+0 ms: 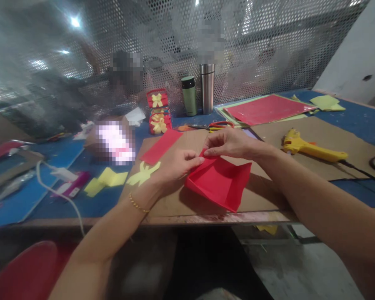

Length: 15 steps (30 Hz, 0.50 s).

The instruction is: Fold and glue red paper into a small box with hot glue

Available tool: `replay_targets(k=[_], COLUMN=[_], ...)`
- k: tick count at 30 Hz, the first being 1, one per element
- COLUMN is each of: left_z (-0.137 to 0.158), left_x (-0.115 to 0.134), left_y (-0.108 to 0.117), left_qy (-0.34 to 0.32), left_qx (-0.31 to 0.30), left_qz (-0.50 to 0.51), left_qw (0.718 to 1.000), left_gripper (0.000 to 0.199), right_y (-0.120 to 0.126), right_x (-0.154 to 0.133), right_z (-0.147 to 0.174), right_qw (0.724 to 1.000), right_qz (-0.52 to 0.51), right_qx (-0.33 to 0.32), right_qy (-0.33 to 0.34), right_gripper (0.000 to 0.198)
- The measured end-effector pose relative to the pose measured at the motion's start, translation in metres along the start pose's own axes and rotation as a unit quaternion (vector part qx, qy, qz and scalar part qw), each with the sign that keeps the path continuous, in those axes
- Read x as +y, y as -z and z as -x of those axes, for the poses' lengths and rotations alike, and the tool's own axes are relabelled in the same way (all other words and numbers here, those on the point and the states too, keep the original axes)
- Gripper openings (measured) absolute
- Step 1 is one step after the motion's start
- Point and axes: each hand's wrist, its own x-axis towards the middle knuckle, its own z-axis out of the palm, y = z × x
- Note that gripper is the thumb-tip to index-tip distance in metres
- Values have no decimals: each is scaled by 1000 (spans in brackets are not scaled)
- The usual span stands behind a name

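Observation:
A red folded box, open at the top, is held tilted just above a brown cardboard sheet. My left hand pinches its near-left corner between thumb and fingers. At the same corner, my right hand grips the upper edge with closed fingertips. A flat red strip lies left of the box on the cardboard. Close to my left wrist is a pale yellow bow-shaped cutout. Off to the right, a yellow glue gun rests on another piece of cardboard.
Behind my hands are scissors, a green tumbler, a steel flask and small red boxes with yellow bows. Red sheets lie at the back right. Yellow pieces, a white cable and a purple power bank are on the left.

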Motion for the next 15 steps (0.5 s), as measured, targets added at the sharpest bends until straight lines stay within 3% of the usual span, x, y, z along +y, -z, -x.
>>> replay_targets(k=[15], left_z=[-3], left_x=[-5], left_y=[4], left_qy=[-50], left_qx=[65], left_qz=[-49], left_qw=[995], left_gripper=[21], right_y=[-15], right_x=[2], right_z=[-4], right_qw=[996], right_qz=[-53], right_qx=[69], right_qy=[32], right_gripper=[19])
